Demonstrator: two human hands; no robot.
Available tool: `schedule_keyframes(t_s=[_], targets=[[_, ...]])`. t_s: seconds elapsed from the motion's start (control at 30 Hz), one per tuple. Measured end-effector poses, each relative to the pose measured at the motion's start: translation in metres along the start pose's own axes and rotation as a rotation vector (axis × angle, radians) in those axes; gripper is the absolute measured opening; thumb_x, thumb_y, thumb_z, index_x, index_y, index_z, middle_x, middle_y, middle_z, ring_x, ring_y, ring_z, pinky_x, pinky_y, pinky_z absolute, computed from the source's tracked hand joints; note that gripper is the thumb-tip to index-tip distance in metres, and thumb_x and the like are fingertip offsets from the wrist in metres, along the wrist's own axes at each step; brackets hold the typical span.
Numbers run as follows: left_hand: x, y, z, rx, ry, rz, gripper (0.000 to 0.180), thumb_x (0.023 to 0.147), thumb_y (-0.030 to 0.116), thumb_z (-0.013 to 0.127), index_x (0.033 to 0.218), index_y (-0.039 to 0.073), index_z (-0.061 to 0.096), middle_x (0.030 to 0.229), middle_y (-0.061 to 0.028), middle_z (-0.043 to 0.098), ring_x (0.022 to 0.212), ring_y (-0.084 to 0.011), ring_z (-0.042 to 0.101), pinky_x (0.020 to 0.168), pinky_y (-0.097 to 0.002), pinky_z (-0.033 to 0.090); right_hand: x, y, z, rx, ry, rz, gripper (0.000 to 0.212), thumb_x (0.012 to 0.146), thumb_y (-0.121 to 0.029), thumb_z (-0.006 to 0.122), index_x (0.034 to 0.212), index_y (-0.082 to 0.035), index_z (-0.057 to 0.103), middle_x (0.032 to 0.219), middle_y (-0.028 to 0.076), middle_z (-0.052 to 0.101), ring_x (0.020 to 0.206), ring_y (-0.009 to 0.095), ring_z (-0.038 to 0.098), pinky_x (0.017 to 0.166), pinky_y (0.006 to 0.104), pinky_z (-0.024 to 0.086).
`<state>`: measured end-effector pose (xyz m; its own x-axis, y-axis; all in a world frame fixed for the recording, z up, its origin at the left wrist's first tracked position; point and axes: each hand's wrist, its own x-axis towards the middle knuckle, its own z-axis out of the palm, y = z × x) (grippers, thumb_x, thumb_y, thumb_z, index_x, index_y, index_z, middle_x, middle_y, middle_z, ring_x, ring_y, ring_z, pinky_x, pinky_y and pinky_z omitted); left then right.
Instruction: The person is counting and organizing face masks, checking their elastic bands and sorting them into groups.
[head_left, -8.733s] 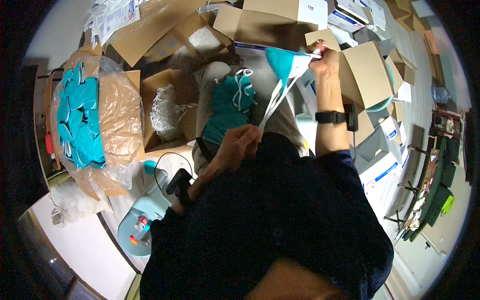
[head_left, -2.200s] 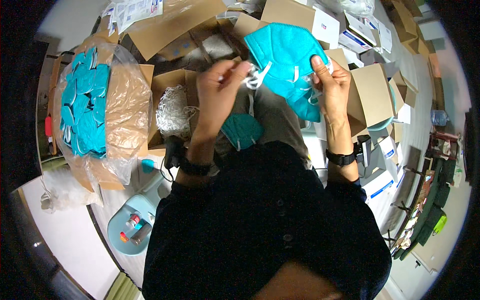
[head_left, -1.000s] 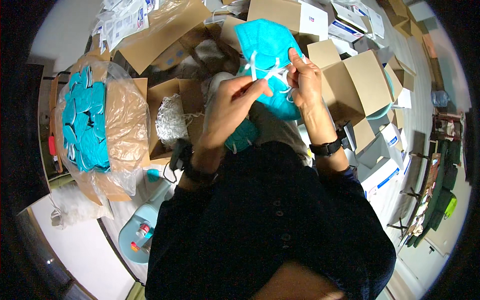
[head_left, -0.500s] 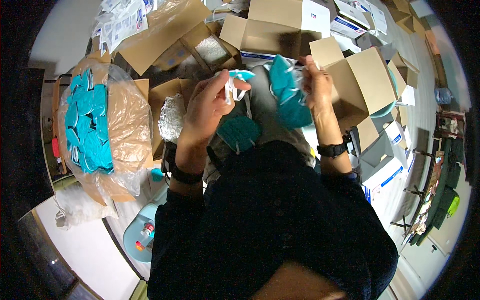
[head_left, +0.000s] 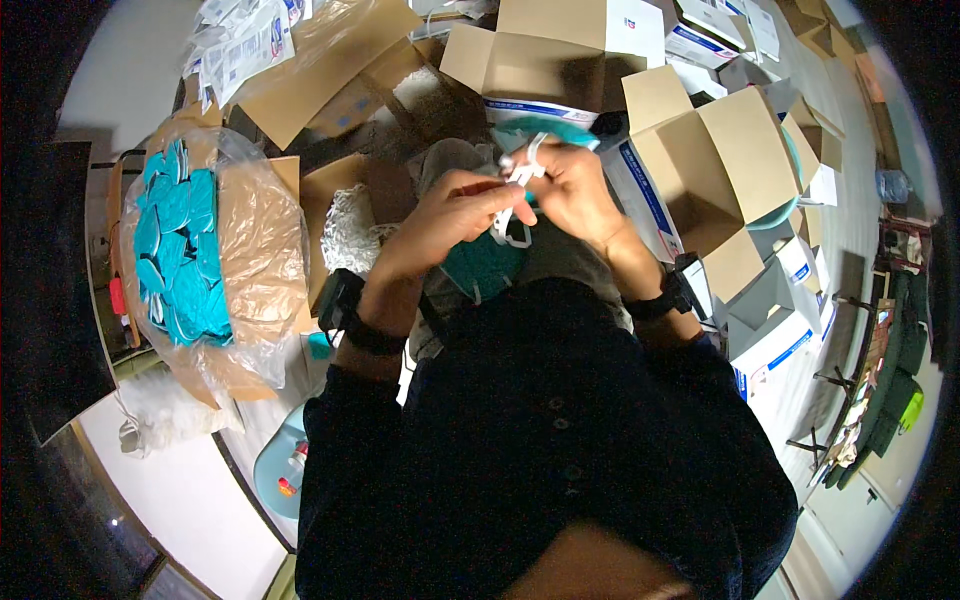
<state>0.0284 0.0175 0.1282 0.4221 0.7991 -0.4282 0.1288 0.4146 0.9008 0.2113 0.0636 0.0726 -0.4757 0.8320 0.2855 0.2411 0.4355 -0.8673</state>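
Observation:
Above my lap, my left hand [head_left: 450, 218] and my right hand [head_left: 580, 195] have come together. Their fingertips pinch white elastic straps [head_left: 521, 177], which loop up and hang down between the hands. Just beyond my right hand, a blurred teal face mask [head_left: 545, 130] shows; whether these straps belong to it is hidden by the fingers. Another teal mask [head_left: 485, 268] lies on my lap below the hands, partly covered by them.
At the left, a carton lined with a clear plastic bag [head_left: 262, 270] holds a pile of teal masks [head_left: 180, 250]. White straps [head_left: 347, 230] are bunched in a box beside my left forearm. Open cartons [head_left: 690, 165] stand ahead and right. A blue stool [head_left: 275, 465] with a bottle is lower left.
My hands have moved together from apart. The teal masks that hung from my right hand have swung forward and away, blurred. The white straps are now between both hands.

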Motion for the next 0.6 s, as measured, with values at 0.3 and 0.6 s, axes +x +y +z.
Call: schedule_keyframes(t_s=[0.3, 0.6], targets=[[0.026, -0.042, 0.019, -0.045, 0.096, 0.221, 0.031, 0.098, 0.023, 0.046, 0.075, 0.005, 0.057, 0.064, 0.0055, 0.044, 0.059, -0.0039, 0.038, 0.055, -0.0202, 0.032, 0.005, -0.004, -0.009, 1.391, 0.071, 0.766, 0.015, 0.089, -0.003, 0.045, 0.094, -0.003, 0.059, 0.068, 0.006, 0.057, 0.045, 0.009, 0.04, 0.042, 0.0216, 0.032], [-0.014, -0.088, 0.059, -0.111, 0.243, 0.21, 0.034, 0.097, 0.028, 0.045, 0.07, 0.007, 0.052, 0.064, 0.0035, 0.046, 0.058, -0.0058, 0.041, 0.054, -0.0226, 0.034, 0.048, 0.083, -0.057, 1.541, 0.689, 0.806, 0.024, 0.087, -0.01, 0.03, 0.08, -0.007, 0.053, 0.057, -0.001, 0.043, 0.041, 0.008, 0.028, 0.036, 0.0201, 0.023]])
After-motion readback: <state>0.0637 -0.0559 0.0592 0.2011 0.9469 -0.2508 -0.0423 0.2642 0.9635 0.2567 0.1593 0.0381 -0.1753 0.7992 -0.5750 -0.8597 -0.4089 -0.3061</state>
